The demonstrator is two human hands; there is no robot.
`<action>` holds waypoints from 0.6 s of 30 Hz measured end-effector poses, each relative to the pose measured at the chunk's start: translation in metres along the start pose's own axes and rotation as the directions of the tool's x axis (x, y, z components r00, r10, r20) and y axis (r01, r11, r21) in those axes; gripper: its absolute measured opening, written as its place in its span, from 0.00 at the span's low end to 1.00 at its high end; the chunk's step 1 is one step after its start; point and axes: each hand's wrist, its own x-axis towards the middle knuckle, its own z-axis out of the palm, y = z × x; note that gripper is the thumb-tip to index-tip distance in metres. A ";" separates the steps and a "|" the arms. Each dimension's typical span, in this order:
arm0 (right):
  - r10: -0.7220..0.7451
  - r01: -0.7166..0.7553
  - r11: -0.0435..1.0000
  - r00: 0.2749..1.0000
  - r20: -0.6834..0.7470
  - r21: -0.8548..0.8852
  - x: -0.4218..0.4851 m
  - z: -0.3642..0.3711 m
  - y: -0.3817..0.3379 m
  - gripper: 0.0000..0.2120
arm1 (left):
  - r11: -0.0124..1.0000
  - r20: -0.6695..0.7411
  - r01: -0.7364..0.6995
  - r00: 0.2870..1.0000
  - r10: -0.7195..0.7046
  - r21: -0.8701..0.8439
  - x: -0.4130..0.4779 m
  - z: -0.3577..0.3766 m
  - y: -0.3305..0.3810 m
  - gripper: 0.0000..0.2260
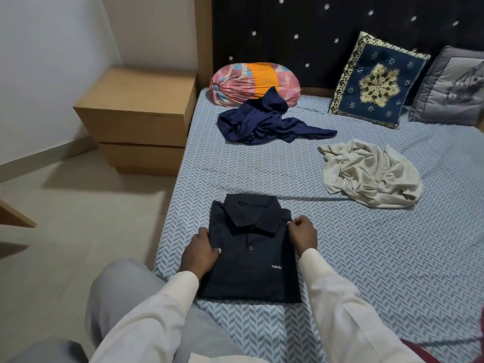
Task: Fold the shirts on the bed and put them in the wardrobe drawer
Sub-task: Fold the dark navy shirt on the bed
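One readable text only: "makalu", a small white print (276, 266) on the folded navy polo shirt (246, 281) lying near the front edge of the bed (366, 258). Lowercase, sans-serif, approx. level w/ the mid of the folded front, to the viewer's right of and below the button (251, 248). The word ends close to the shirt's folded right edge, so can't tell if more letters carry on round the fold. Grey cushion (450, 87) at far right by the headboard (288, 27) has a dark graphic, too blurred to say if it's lettering or a pic.
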 end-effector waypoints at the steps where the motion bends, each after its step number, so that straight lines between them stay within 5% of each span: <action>1: 0.003 -0.003 1.000 1.000 0.004 0.003 0.000 0.000 0.000 0.06 | 1.000 -0.008 -0.009 1.000 0.009 0.000 0.001 0.001 0.000 0.21; 5: 0.017 -0.016 0.998 1.000 0.021 -0.053 0.002 0.002 -0.003 0.08 | 0.981 -0.106 -0.147 0.981 0.161 0.130 0.006 0.002 0.005 0.32; 9: -0.250 0.242 0.949 0.968 -0.015 -0.204 0.004 0.011 -0.005 0.13 | 0.899 -0.039 -0.281 0.950 0.311 0.336 0.020 0.002 0.017 0.29; 18: -0.236 0.328 0.839 0.938 0.252 -0.435 0.020 0.010 -0.002 0.19 | 0.887 0.131 -0.163 0.984 0.117 0.431 0.054 -0.011 0.031 0.28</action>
